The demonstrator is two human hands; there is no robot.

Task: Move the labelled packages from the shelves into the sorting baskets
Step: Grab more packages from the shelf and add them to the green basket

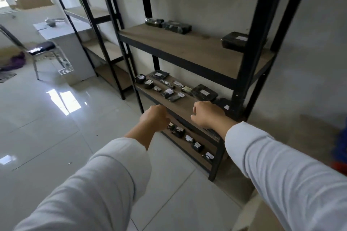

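A black metal shelving unit with wooden boards (pixel 187 47) stands against the wall. Its upper board holds three dark wrapped packages, one with a white label (pixel 234 40) at the right. The middle board (pixel 180 108) carries several small black labelled packages (pixel 169 92) and a larger one (pixel 205 93). More small packages (pixel 197 146) lie on the lowest board. My left hand (pixel 155 118) hovers in front of the middle board's edge, fingers curled, nothing visible in it. My right hand (pixel 207 113) hangs over the middle board, fingers curled down, holding nothing that I can see.
A second black shelving unit (pixel 105 48) stands to the left. Further left are a white cabinet (pixel 75 56), a chair with a dark seat (pixel 41 48) and purple cloth on the floor (pixel 16 62). A blue and orange object (pixel 340 148) shows at the right edge. The floor is glossy tile.
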